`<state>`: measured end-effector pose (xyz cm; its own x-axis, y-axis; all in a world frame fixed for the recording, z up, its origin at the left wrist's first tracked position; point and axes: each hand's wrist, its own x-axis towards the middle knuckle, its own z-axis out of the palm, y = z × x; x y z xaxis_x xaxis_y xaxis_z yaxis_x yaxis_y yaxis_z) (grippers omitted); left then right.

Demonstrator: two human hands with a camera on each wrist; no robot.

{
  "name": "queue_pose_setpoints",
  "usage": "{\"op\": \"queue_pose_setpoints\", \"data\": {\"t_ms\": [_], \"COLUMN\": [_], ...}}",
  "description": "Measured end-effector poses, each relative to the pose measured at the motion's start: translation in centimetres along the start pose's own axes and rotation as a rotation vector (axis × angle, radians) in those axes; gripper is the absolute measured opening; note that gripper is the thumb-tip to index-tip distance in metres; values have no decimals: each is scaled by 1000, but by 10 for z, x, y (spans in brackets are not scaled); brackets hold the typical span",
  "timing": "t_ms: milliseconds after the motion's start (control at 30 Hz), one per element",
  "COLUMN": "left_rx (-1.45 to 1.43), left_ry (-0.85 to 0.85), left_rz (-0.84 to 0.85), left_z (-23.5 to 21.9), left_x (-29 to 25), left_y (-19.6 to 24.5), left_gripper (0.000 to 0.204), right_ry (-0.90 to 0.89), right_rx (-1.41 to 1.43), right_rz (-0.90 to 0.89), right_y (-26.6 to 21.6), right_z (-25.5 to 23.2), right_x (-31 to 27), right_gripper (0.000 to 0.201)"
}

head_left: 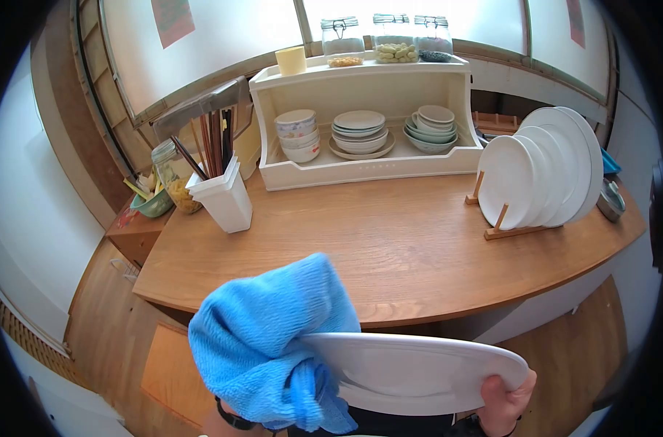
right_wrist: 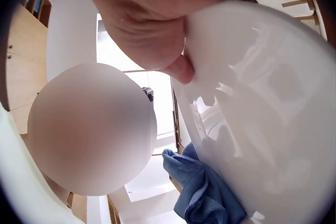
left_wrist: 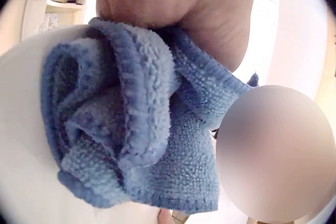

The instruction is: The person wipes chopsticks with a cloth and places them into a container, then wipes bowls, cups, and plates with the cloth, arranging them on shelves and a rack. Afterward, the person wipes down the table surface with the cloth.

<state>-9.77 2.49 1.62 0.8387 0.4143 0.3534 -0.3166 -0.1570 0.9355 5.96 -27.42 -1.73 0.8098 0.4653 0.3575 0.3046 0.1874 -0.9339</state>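
Note:
A large oval white plate (head_left: 419,371) is held over the near side of the table, tilted. My right hand (head_left: 508,402) grips its right end, with the thumb on the upper face at the rim. In the right wrist view the same hand (right_wrist: 157,24) lies along the edge of the glossy plate (right_wrist: 262,98). A blue cleaning cloth (head_left: 273,335) is bunched around the plate's left end. My left hand (left_wrist: 178,3) holds the cloth (left_wrist: 173,145) against the plate; its fingers are hidden under the folds.
White plates (head_left: 543,171) stand in a wooden rack (head_left: 524,233) at right. A cream shelf (head_left: 368,175) holds stacked bowls (head_left: 297,136) and dishes, with glass jars (head_left: 395,44) on top. Chopsticks stand in a white holder (head_left: 226,200) at left. The wooden table (head_left: 368,240) has a curved front edge.

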Motion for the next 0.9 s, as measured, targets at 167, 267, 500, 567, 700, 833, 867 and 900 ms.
{"op": "queue_pose_setpoints", "data": {"t_ms": [167,267,500,567,700,833,867,900], "left_rx": [-259,-416,-739,-823,-491,-53,-53,-113], "left_ry": [157,254,429,369,247,-58,-52,-20], "left_rz": [-134,-199,-311,-382,-409,-188,-188,-253], "left_z": [21,42,49,32,15,-1,0,4], "left_x": [-36,-34,-21,-6,-9,-8,-8,-9], "left_y": [-35,-48,-59,-47,-56,-62,-58,-51], "left_gripper": [55,56,58,55,47,49,49,48], "right_ry": [355,538,31,-39,-133,-243,-232,-219], "right_rx": [371,628,-22,671,765,396,355,313], "right_rz": [11,99,-144,23,130,177,326,474], "right_y": [-7,8,29,7,7,20,25,28], "right_z": [15,44,30,30,14,-9,-11,-12], "right_x": [8,-3,-30,-13,-6,3,2,1], "right_gripper": [45,52,52,53,52,51,52,52]}}
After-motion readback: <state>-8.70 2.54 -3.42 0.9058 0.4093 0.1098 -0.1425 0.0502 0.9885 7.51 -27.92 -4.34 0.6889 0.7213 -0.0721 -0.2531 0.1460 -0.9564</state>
